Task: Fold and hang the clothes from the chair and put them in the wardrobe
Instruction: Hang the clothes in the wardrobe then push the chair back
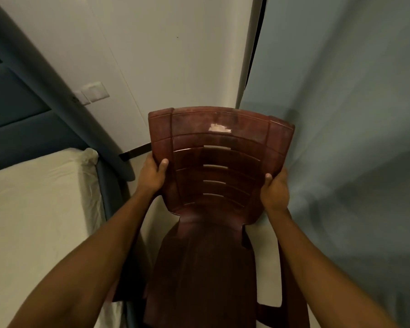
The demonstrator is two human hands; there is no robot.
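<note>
From the head camera, a dark reddish-brown plastic chair (213,185) fills the middle of the view, its slatted backrest towards the wall and its seat running down towards the bottom edge. The left hand (152,176) grips the left edge of the backrest, thumb curled over the front face and the other fingers hidden behind it. The right hand (273,189) grips the right edge of the backrest the same way, thumb on the front and fingers wrapped out of sight behind. A pale scuffed patch (219,128) sits near the top of the backrest, above its slots. No clothes show on the chair.

Left of the chair lies a bed with a white sheet (38,209), and above that a blue padded headboard (21,98). A white wall switch (92,93) sits on the wall up and left of the backrest. Right of the chair hangs a grey-blue curtain (353,138), just beside the backrest's right edge.
</note>
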